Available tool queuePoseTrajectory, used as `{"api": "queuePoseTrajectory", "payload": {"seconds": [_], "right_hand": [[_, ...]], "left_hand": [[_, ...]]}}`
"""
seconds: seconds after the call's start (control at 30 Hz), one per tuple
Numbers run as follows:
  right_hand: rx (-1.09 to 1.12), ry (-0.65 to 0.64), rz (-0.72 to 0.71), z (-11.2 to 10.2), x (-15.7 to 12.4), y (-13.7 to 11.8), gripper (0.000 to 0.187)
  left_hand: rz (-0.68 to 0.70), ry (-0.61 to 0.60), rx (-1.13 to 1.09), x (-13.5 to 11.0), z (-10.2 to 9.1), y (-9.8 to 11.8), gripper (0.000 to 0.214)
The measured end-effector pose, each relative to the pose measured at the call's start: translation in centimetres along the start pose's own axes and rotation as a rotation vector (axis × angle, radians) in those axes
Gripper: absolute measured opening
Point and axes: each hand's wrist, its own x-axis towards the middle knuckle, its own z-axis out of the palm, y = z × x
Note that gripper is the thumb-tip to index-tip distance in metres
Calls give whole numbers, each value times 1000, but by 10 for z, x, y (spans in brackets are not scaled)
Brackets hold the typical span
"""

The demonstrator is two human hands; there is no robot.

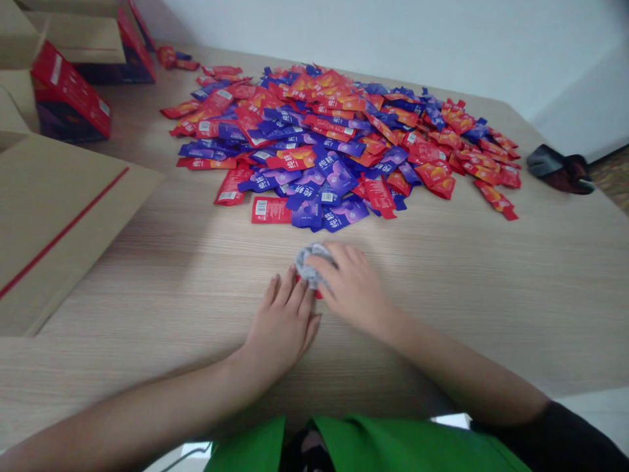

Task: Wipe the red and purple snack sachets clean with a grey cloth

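Observation:
My right hand (pixel 356 288) is closed over a crumpled grey-white cloth (pixel 307 259) and presses it down at the middle of the table. Beneath the cloth, a small red packet (pixel 318 294) peeks out; most of it is covered. My left hand (pixel 281 321) lies flat with fingers stretched, its fingertips touching or nearly touching the edge of that packet and the cloth. Just beyond both hands spreads a large heap of red-orange and purple-blue packets (pixel 327 164), with white lettering and barcodes on several.
Open cardboard boxes (pixel 73 223) with red and dark blue outsides stand along the left. A dark, shiny crumpled item (pixel 560 170) sits near the right edge of the wood-grain table (pixel 481 282). The white wall (pixel 393 39) rises behind the heap.

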Motion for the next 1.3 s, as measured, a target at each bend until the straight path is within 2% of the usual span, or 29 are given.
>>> {"api": "queuePoseTrajectory", "payload": {"seconds": [0.03, 0.1, 0.17, 0.3, 0.37, 0.43, 0.5, 0.63, 0.7, 0.77, 0.93, 1.03, 1.1, 1.17, 1.3], "right_hand": [[-40, -48, -40, 8, 2, -7, 29], [-111, -99, -36, 18, 0, -7, 28], [-165, -100, 60, 20, -10, 11, 30], [-200, -84, 269, 7, -31, 57, 31], [-173, -59, 335, -1, -36, 66, 31], [-113, 21, 360, -5, -33, 61, 31], [-45, 84, 296, -5, -26, 43, 31], [-70, -22, 37, 9, -12, 3, 33], [-115, -72, 4, 16, -13, -1, 35], [-153, -83, 58, 18, -21, 8, 36], [-259, -73, 292, 7, -50, 58, 35], [-250, -40, 356, -2, -54, 68, 32], [-190, 39, 329, -4, -47, 56, 29], [-127, 63, 213, -1, -37, 34, 29], [-106, -83, -34, 13, -21, 0, 28]], "left_hand": [[0, -10, -2, 0, -1, 0, 48], [-9, -12, -11, 1, -2, -1, 45], [-12, 4, -20, 3, -2, -2, 48], [-6, 1, -14, 5, -3, -3, 52], [-11, -5, -8, 5, -3, -3, 53], [-11, -5, -9, 4, -3, -2, 55], [-13, 2, -16, 4, -3, -1, 56], [-9, 7, -29, 4, -2, -1, 49], [-2, 0, -32, 4, -2, -1, 47], [2, -3, -29, 5, -2, -2, 49], [-4, -32, -28, 7, -3, -3, 53], [-11, -51, -38, 7, -4, -2, 53], [-12, -48, -44, 7, -5, -1, 54], [-12, -37, -47, 7, -5, -1, 52], [-1, -26, -35, 7, -4, -1, 46]]}}
